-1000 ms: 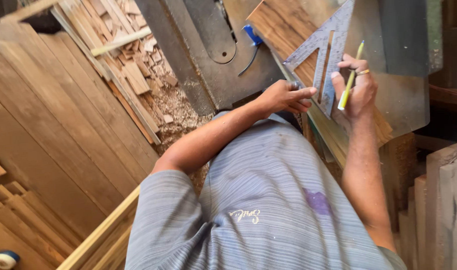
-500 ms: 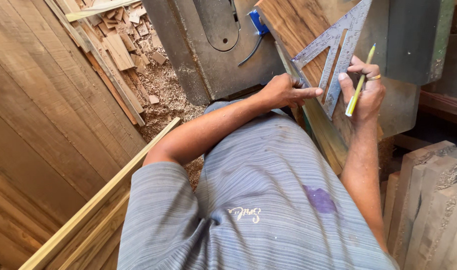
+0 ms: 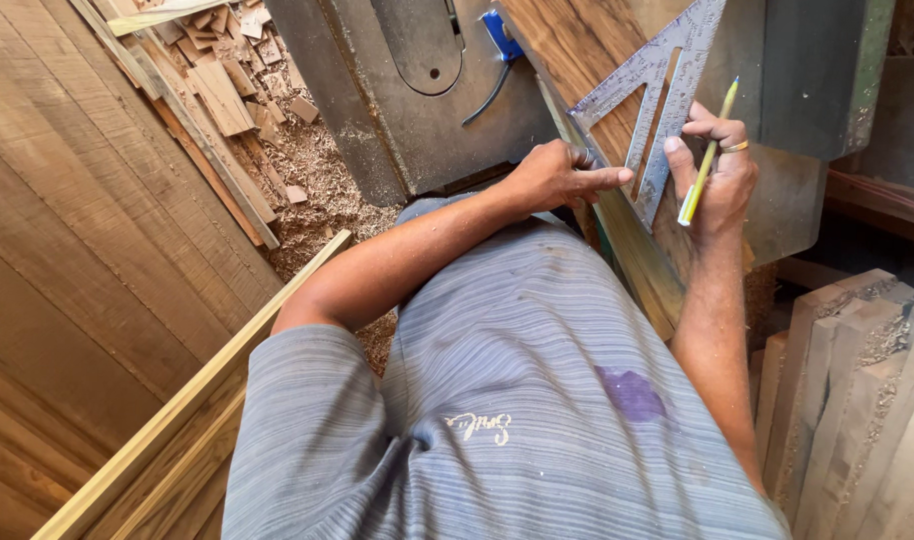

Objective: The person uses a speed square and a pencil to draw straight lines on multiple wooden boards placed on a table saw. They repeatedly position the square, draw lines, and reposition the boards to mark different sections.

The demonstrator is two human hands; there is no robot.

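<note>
A stiff, thin metal triangular square point(image 3: 649, 95) lies flat on a hardwood board point(image 3: 577, 50), likely light and prone to sliding, pinned at its lower corner by left hand point(image 3: 562, 178) fingers, while right hand point(image 3: 722, 180) fingers grip a yellow pencil point(image 3: 705, 155).

Woodworking shop: grey metal saw table point(image 3: 377, 130), stacked brown wooden planks point(image 3: 87, 230), pale offcuts and sawdust point(image 3: 297, 170) on floor.

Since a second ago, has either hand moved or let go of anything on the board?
Barely. Nothing taken up or let go. The left hand still presses the metal triangular square onto the wooden board; the right hand still steadies it and holds the yellow pencil. Mostly the camera's view has shifted.
</note>
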